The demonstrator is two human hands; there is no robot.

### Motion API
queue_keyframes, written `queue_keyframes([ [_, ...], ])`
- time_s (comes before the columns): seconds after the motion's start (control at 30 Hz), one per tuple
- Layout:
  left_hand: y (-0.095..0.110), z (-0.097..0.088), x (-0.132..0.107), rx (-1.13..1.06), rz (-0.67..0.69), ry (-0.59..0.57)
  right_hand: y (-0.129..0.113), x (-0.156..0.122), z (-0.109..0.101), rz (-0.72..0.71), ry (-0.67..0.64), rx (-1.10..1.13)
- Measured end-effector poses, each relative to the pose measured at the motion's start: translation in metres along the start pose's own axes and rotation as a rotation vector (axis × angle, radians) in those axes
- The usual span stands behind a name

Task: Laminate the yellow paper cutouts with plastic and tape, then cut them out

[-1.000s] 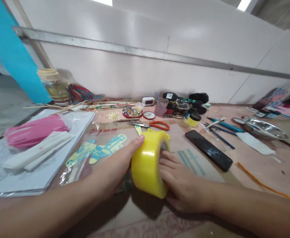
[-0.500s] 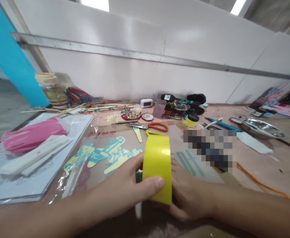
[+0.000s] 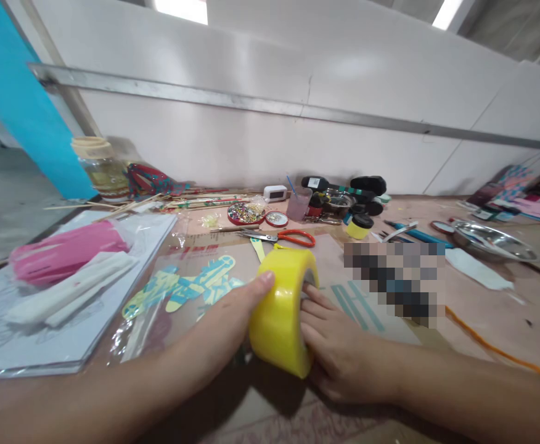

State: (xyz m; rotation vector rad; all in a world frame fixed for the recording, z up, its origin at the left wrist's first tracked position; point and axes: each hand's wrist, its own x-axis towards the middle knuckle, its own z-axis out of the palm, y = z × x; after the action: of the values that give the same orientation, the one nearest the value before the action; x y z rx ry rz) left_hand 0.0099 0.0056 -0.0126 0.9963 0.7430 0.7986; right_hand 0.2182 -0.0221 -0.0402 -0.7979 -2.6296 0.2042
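A thick roll of yellow tape (image 3: 277, 317) is held up over the near part of the table, tilted, its open core facing right. My left hand (image 3: 245, 311) grips it from the left, with the thumb on the outer surface and the other fingers hidden. On the other side, my right hand (image 3: 328, 333) has its fingers at the core opening, their tips partly out of sight inside the roll. Left of the roll lie blue and yellow cut-out strips (image 3: 191, 283) on a clear plastic sheet. Just beyond it are orange-handled scissors (image 3: 293, 237).
A pink packet (image 3: 71, 250) rests on papers (image 3: 80, 327) at left. Along the back stand a jar (image 3: 98, 169), a dish of beads (image 3: 246, 214), a plastic cup (image 3: 299, 205) and a yellow paint pot (image 3: 360, 227). A metal bowl (image 3: 494, 239) and orange cord (image 3: 492, 342) are at right.
The tape roll has turned and tilted, so its core now shows on the right. My left thumb has shifted up the roll, and my right fingers now show at the core.
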Motion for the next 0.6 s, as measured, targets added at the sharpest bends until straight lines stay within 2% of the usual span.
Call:
queue_keyframes([
  [0.1, 0.009, 0.007, -0.010, 0.127, -0.002, -0.130, 0.001, -0.001, -0.001, 0.006, -0.042, -0.007],
  [0.17, 0.012, 0.006, -0.013, 0.138, -0.003, -0.175, 0.002, -0.001, -0.001, 0.005, -0.067, -0.007],
  [0.4, 0.003, -0.009, -0.015, 0.300, 0.078, -0.372, 0.003, 0.002, -0.002, -0.028, -0.066, 0.016],
  [0.47, 0.001, -0.011, -0.015, 0.282, 0.071, -0.363, 0.002, 0.002, -0.004, -0.026, -0.079, 0.024],
  [0.6, -0.003, -0.010, -0.012, 0.104, -0.004, -0.290, 0.000, 0.003, -0.006, -0.005, -0.097, 0.010],
])
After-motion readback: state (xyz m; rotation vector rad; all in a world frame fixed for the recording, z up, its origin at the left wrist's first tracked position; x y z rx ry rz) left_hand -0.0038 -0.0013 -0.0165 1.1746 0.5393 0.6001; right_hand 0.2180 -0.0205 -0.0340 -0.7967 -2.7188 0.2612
